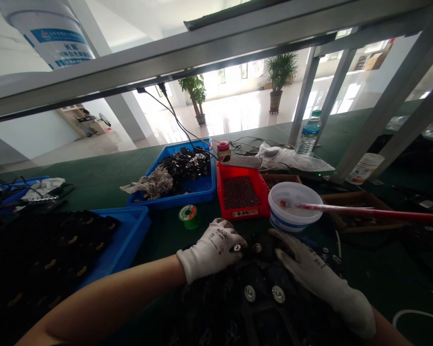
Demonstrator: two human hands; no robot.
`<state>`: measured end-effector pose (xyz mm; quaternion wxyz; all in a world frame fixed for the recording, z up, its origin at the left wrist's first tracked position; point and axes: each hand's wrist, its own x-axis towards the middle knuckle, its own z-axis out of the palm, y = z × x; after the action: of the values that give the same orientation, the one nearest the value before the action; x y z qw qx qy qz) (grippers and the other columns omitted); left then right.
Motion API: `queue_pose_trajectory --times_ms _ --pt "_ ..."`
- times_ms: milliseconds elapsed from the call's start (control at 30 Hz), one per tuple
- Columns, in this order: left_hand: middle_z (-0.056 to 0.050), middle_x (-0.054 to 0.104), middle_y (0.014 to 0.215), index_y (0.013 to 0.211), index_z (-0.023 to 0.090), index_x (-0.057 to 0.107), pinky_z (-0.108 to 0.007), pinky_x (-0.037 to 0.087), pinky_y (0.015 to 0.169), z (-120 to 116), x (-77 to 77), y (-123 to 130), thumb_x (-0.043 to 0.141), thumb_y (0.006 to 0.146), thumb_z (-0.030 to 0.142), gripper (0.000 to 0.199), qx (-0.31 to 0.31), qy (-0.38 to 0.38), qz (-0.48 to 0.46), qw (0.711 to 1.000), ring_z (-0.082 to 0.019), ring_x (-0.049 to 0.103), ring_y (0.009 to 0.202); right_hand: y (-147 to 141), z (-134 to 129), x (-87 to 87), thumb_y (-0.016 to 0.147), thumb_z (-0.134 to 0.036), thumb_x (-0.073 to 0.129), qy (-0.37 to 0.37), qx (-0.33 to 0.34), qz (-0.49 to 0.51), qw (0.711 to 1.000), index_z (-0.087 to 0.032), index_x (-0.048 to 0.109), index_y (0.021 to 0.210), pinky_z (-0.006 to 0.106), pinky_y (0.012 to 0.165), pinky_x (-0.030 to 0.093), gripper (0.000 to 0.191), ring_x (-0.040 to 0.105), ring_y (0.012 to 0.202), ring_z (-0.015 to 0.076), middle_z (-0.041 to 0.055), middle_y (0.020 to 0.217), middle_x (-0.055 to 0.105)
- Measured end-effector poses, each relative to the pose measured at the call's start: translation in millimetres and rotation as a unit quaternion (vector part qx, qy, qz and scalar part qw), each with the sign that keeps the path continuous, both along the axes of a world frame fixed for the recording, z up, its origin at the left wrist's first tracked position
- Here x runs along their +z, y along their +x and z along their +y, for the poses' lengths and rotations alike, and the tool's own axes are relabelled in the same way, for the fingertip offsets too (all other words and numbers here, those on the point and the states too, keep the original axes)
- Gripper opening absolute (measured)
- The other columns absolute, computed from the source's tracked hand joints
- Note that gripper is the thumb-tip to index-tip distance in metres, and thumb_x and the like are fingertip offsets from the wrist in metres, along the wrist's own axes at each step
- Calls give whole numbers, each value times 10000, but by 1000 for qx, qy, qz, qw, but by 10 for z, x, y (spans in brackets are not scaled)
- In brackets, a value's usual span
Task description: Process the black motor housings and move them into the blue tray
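Both hands wear white gloves with dark-coated fingers, over a dark group of black parts with round metal discs. My left hand [216, 245] has its fingers curled round a black part with a small silver disc [237, 248] at the fingertips. Just to the right is another black part with a dull disc [257, 247], between the two hands. My right hand [303, 262] reaches in from the right with fingers stretched and apart, close to that part. Nearer to me lie black parts with bright discs [278, 294]. Their lower outlines are lost in shadow.
A red bin [225, 209] of small brown pieces stands ahead, beside a white tub [294, 222] with a red-handled brush [346, 209] across it. Blue trays [198, 198] of black parts stand ahead and left. A green solder spool [190, 222] sits near my left hand. A metal frame [238, 41] crosses above.
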<state>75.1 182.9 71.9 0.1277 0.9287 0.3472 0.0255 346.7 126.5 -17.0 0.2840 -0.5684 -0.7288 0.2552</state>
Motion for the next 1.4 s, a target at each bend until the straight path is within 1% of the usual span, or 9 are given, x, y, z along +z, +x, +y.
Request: queue_pose_trajectory --times_ms 167,267,467,600,767,967,1133,1300,1400 --pt "-47 805 1028 1128 268 806 -476 440 1045 -35 10 -14 767 936 344 209 1 15 0 1000 -285 657 1086 -9 -3 16 1013 -384 499 3 8 -3 1000 -243 596 1475 515 1230 435 492 533 1452 318 83 1538 607" --pt "-44 803 1004 1106 261 810 -468 445 1041 -58 26 -16 774 931 346 198 3 21 -2 1000 -281 658 1073 -11 -4 19 1019 -380 489 6 10 -4 1000 -228 594 1473 520 1224 442 490 544 1443 319 101 1529 613" --pt "-43 805 1008 1093 252 811 -476 447 1055 -75 70 -7 777 924 324 187 8 28 1 1000 -283 664 1072 5 -5 12 1015 -362 496 8 14 -9 1000 -241 577 1490 526 1218 449 497 543 1444 316 95 1530 613" --pt "-51 800 987 1065 243 815 -487 454 1044 -78 88 -10 765 928 316 163 4 33 7 999 -284 670 1039 -1 -6 8 1019 -362 485 5 13 -14 1000 -227 578 1487 514 1217 453 496 541 1447 314 103 1540 603" --pt "-50 801 995 1064 242 814 -486 470 1015 -45 59 -10 762 931 306 157 -6 33 13 999 -281 677 1016 -13 -9 18 1021 -368 490 2 11 -19 1000 -232 576 1491 509 1211 463 498 540 1448 312 96 1543 601" --pt "-34 810 1023 1104 257 810 -461 482 998 -39 55 -17 759 944 325 181 -19 32 8 999 -268 683 1027 4 -11 30 1017 -365 493 6 15 -27 1000 -237 565 1504 510 1229 436 509 534 1453 306 85 1556 589" --pt "-49 804 969 1071 250 817 -494 468 1019 -70 40 -37 748 950 328 160 -17 44 4 999 -279 683 1009 0 -9 28 1024 -361 478 6 16 -34 999 -225 554 1511 514 1222 444 511 540 1448 307 97 1559 585" --pt "-32 809 978 1076 262 813 -466 467 1029 -57 12 -76 753 950 325 154 -28 45 -3 999 -263 686 1019 -12 -17 44 1030 -376 470 6 19 -40 999 -226 565 1501 506 1216 454 503 546 1442 308 101 1551 592" --pt "-25 810 979 1071 270 812 -471 456 1043 -49 2 -82 738 961 321 142 -40 47 -5 998 -257 686 1019 -8 -22 56 1033 -373 461 9 20 -42 999 -223 563 1502 516 1216 452 503 548 1440 312 106 1554 588"
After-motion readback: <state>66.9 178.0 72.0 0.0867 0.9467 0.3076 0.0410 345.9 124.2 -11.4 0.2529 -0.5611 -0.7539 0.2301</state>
